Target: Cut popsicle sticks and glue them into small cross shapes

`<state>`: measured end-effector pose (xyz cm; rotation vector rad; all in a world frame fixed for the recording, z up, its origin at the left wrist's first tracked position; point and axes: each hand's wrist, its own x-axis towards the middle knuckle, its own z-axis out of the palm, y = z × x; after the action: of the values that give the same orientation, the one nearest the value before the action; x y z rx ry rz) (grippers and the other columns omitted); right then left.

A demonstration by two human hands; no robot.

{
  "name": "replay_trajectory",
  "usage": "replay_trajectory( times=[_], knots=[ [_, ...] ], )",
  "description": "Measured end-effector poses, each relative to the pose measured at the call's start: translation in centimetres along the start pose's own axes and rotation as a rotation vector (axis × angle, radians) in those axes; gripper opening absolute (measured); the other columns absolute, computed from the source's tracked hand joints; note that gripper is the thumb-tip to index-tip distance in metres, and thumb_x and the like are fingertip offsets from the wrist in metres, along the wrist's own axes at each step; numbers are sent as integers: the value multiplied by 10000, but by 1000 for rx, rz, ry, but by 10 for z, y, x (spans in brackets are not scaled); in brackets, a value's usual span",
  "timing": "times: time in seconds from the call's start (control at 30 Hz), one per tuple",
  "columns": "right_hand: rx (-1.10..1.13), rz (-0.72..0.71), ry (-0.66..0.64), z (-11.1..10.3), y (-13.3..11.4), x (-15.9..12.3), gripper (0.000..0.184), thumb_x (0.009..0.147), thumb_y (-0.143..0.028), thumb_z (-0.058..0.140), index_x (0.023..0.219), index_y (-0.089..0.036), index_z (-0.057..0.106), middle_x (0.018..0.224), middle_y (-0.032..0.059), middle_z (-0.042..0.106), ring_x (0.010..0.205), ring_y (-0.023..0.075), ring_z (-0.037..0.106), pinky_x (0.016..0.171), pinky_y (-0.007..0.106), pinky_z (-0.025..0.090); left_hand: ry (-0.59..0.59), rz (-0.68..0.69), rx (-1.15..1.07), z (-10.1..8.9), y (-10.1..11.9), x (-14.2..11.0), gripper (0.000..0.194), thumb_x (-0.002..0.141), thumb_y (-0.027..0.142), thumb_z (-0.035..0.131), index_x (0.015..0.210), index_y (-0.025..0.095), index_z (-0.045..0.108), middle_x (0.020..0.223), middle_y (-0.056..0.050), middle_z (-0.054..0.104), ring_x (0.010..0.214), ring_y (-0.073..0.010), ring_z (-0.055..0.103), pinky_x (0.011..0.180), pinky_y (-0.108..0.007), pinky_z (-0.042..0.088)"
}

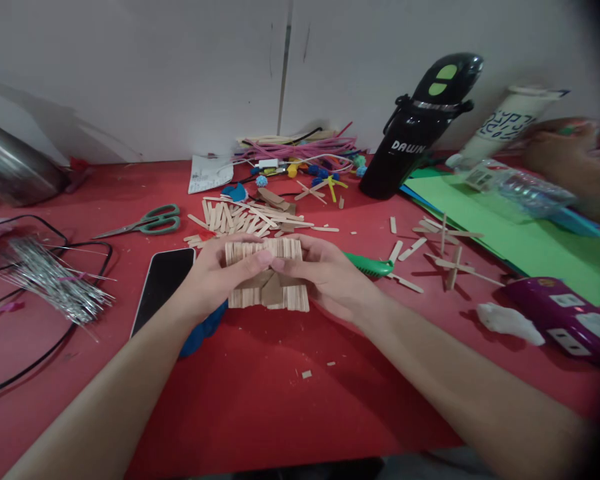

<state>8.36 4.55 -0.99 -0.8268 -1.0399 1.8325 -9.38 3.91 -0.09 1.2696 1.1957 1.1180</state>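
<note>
Between my two hands is a bundle of wooden craft sticks [293,297], packed side by side with a brown paper band around its middle. My left hand [217,270] grips the bundle's left end, thumb laid across the top. At the other end, my right hand [330,277] is closed on it, and the two thumbs meet near the centre. The fingers beneath are hidden. Behind the bundle lies a loose pile of craft sticks [230,217]. A green-handled tool [373,265] rests just past my right hand, partly covered by it.
Around the red table [280,420] are scissors [150,222], a phone [163,283], silvery wires [60,277], a steel vessel [17,163], a black bottle [415,133], green paper [530,233], a purple power strip [565,313] and crossed stick pieces [453,263]. A wall stands behind.
</note>
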Motion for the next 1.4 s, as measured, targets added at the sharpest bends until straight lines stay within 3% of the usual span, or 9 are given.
replay_trajectory(
  times=[0.17,0.37,0.6,0.7,0.8,0.87,1.1,1.2,1.4],
  knots=[
    [-97,-126,-18,-1,1,0,318,646,-281,884,884,-206,687,820,-21,716,754,135,681,771,320,579,-33,48,27,0,4,-1,291,686,436,801,683,168,687,634,9,626,585,-116,566,569,-247,491],
    [-156,-198,-49,-3,3,-1,282,761,-301,806,1029,-240,741,918,2,747,865,161,699,882,373,567,15,134,55,2,3,-4,239,711,415,787,744,183,741,707,-8,688,652,-144,608,605,-258,499],
    [-98,-194,-95,-4,6,1,224,775,-331,804,977,-245,757,934,11,761,882,158,708,883,358,567,181,370,427,7,8,-12,245,789,375,679,647,177,703,582,4,601,576,-130,536,560,-261,437],
    [-221,-273,-44,-4,3,-1,218,760,-307,815,961,-244,761,955,9,767,891,166,712,838,341,583,122,489,503,2,10,-10,209,794,335,673,647,189,701,615,-1,636,599,-132,559,592,-267,454],
    [-393,-416,-1,-3,-2,-3,222,738,-301,827,939,-222,775,920,21,772,865,182,717,778,326,599,-1,584,503,-5,9,-6,149,800,352,689,768,223,756,677,-5,690,629,-141,582,611,-285,470],
    [-442,-476,9,-3,-5,-4,216,735,-318,826,917,-212,777,864,23,771,807,182,720,721,313,603,7,622,514,-9,7,-3,125,795,364,717,811,253,773,689,-2,708,641,-147,581,636,-307,478],
    [-608,-531,50,-18,-10,1,186,770,-323,779,889,-182,751,865,37,753,763,169,694,654,284,563,92,559,518,-16,3,3,131,775,381,745,815,264,789,670,-9,691,628,-152,570,601,-308,458],
    [-702,-504,35,-26,-11,6,201,807,-342,735,908,-168,735,853,39,732,734,158,665,633,281,541,60,513,573,-19,1,6,157,789,388,727,774,241,781,673,-17,664,593,-134,547,532,-278,401],
    [-768,-455,-19,-34,-10,13,245,804,-373,735,931,-163,731,825,37,704,716,155,638,629,285,508,-22,438,599,-21,0,9,200,805,407,704,758,218,750,704,-18,663,654,-147,579,564,-277,414]
  ],
)
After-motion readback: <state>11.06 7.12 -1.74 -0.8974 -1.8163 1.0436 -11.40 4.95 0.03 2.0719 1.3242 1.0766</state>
